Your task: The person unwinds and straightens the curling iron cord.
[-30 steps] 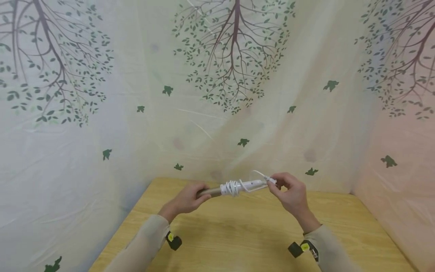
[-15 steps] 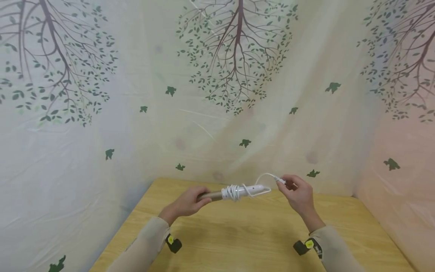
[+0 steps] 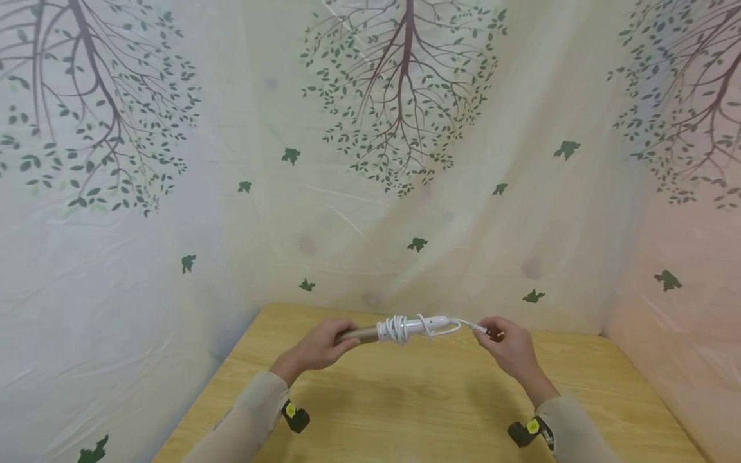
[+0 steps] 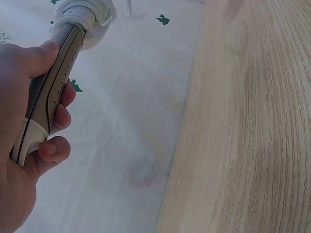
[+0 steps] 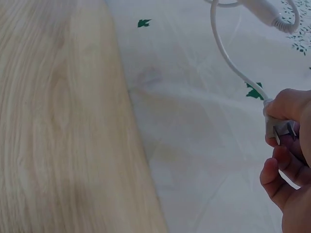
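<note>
My left hand [image 3: 320,344] grips the gold-brown end of a hair straightener [image 3: 366,334], holding it roughly level above the table. In the left wrist view, thumb and fingers curl round the straightener's body [image 4: 65,68], which has a row of small holes and a lengthwise seam. White cord [image 3: 397,329] is wound in several loops round its white part. To the right, my right hand [image 3: 515,352] pinches the cord's plug [image 3: 480,328]. Two flat prongs stick out of the plug [image 5: 275,128] in the right wrist view, and a slack stretch of cord [image 5: 229,59] runs up to the straightener.
Below both hands lies a light wooden table [image 3: 399,405]. Pale sheeting [image 3: 347,225] printed with trees and green birds hangs behind it and at both sides. Each wrist wears a small black camera, the left camera [image 3: 296,417] and right camera [image 3: 523,434] hanging inward.
My right hand has drawn the plug away rightward from the straightener's end, freeing a length of cord, then lowered. The left hand keeps its grip, almost still.
</note>
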Demonstrator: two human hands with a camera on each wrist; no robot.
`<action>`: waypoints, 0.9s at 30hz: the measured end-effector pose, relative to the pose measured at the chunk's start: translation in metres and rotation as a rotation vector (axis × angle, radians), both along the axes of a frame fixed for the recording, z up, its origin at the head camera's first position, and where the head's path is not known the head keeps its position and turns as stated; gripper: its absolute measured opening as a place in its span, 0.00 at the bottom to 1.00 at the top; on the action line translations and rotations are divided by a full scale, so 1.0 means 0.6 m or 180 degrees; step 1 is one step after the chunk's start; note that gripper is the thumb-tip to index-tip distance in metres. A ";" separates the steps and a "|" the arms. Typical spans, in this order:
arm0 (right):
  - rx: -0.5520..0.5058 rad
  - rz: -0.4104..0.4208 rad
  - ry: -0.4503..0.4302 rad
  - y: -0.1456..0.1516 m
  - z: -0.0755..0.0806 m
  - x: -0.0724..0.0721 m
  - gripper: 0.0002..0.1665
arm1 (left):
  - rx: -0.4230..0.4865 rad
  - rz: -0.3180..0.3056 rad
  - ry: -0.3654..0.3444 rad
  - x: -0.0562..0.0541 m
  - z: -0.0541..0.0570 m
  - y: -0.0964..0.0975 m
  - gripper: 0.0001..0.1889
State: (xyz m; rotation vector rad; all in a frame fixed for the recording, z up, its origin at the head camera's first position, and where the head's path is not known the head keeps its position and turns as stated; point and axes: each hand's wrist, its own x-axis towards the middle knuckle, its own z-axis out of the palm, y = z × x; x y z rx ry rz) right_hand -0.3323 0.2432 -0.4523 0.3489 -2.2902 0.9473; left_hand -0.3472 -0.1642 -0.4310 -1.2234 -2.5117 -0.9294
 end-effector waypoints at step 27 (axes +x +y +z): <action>0.0587 0.1426 0.0019 0.022 -0.042 0.043 0.14 | 0.0118 0.0222 -0.0021 -0.017 -0.008 -0.006 0.10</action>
